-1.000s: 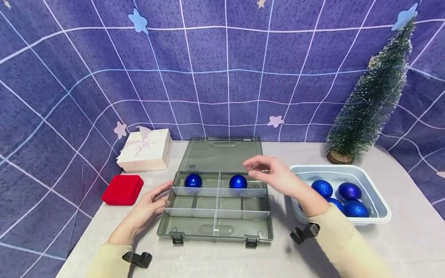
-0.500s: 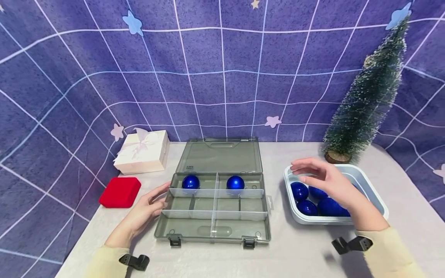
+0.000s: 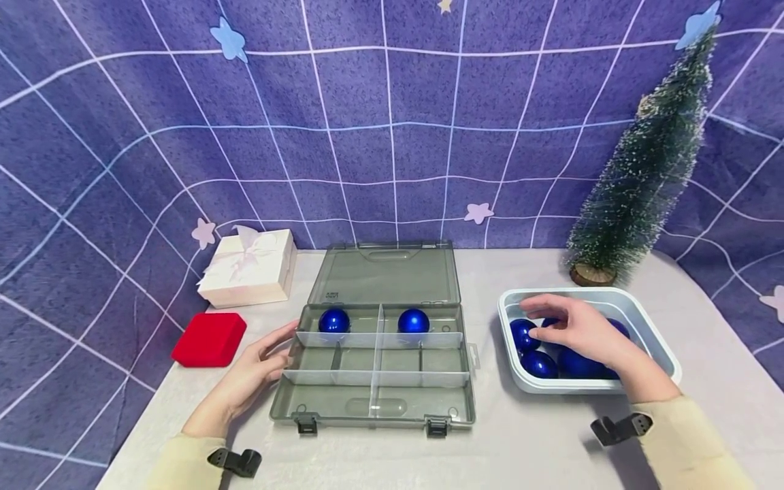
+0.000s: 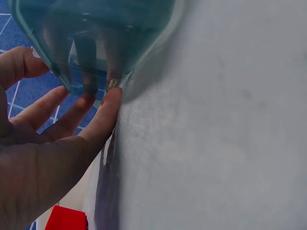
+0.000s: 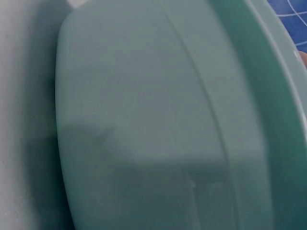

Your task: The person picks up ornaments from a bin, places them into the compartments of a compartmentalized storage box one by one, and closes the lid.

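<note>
A grey see-through compartment box (image 3: 343, 398) lies with its lid (image 3: 392, 275) folded back. One shiny blue Christmas ball (image 3: 333, 320) sits in its back left compartment, another blue ball (image 3: 413, 320) in the back right one. My left hand (image 3: 251, 374) touches the box's left side with extended fingers; in the left wrist view the fingertips (image 4: 115, 93) meet its wall. Over a pale plastic tub (image 3: 533, 386) my right hand (image 3: 584, 333) reaches down, thumb and fingers apart, beside a blue ball (image 3: 520, 332). It partly covers several more balls, including a front one (image 3: 539, 365).
Left of the box lie a red case (image 3: 210, 340) and a white gift box (image 3: 248, 269) with a ribbon. A small frosted Christmas tree (image 3: 643, 163) stands behind the tub. Patterned blue cloth (image 3: 422, 88) hangs along the back. The tub's outer wall (image 5: 144, 96) fills the right wrist view.
My right hand has moved right from beside the compartment box to the tub, then lowered among the balls. My left hand stays at the box's side. The head view has shifted slightly.
</note>
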{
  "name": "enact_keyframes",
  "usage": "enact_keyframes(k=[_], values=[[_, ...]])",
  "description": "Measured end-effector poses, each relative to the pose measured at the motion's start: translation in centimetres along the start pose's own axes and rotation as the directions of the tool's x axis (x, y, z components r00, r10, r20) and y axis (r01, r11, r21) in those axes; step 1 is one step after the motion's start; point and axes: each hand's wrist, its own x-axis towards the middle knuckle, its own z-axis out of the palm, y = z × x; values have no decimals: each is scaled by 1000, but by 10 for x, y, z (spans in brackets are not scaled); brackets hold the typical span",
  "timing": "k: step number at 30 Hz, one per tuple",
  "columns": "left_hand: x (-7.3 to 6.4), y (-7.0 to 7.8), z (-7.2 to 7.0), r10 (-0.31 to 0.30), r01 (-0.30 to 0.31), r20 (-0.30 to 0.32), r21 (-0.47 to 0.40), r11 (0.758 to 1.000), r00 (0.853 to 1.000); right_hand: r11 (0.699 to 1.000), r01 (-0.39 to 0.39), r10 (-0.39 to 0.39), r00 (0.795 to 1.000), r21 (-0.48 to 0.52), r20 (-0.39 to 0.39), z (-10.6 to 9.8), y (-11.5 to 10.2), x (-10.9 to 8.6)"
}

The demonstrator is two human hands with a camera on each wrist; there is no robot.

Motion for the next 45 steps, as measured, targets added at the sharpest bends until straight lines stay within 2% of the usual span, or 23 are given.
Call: enact_keyframes(k=[8,15,21,31,38,45], values=[[0,0,-1,19,-19,0,-3,1000,1000,979,41,-36,999,-202,31,2,1,6],[0,1,-1,5,-5,-2,7,1000,1000,954,58,-52,998,-293,30,5,1,6],[-1,1,0,-10,10,-9,23,1000,1000,949,42,-37,999,-311,23,9,3,5],[0,0,1,-9,9,4,-16,1000,1000,955,49,-58,998,-292,-21,8,2,-1],[0,-1,1,-14,14,-5,-8,1000,1000,963,16,-49,992,-270,-113,6,-4,-8],[1,-2,-1,-7,7,-6,-7,1000,1000,966,41,-102,968,-256,-227,3,-9,-12]])
